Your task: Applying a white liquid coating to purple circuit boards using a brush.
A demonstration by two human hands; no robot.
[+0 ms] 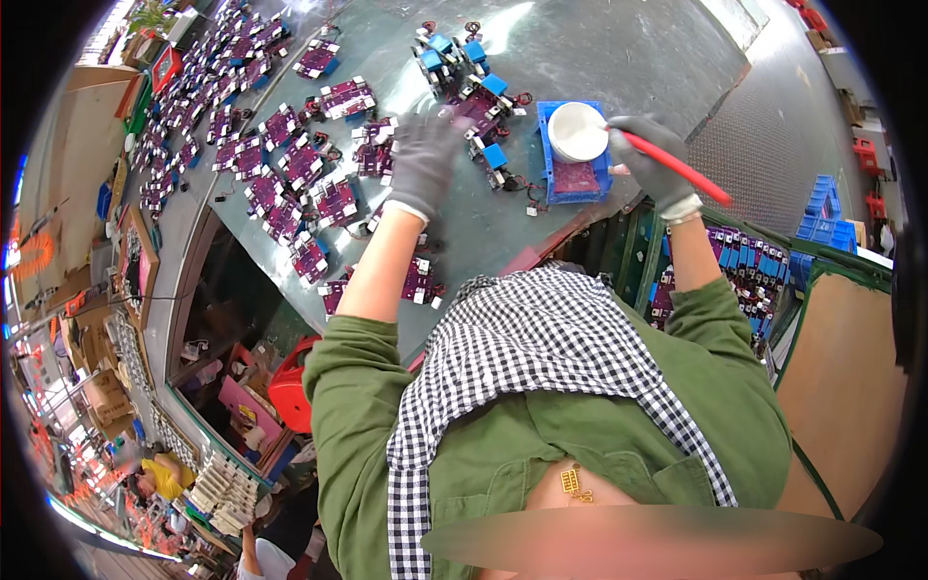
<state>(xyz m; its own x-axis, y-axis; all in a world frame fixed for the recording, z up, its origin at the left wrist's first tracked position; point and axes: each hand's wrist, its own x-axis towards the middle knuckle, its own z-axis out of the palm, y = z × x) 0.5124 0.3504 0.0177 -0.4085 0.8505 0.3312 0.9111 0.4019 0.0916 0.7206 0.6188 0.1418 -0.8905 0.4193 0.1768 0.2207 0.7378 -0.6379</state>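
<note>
My left hand (425, 159), in a grey glove, reaches palm down over the table, its fingers stretched out and a little blurred. Beside its fingertips lies a purple circuit board (480, 109) with blue blocks and wires; whether they touch, I cannot tell. My right hand (652, 159), gloved likewise, is closed around a tool with a red handle (681, 172). The tool's front end points toward the rim of a white cup (577, 132), and its tip is hard to make out. That cup stands in a blue tray (580, 196) with pinkish residue on its bottom.
Several purple boards (280, 208) are spread left of my left arm, and a dense heap (208, 87) lies farther left. More boards with blue parts (744, 266) sit at my right elbow. Blue crates (826, 217) stand at far right, a red stool-like object (295, 387) lower left.
</note>
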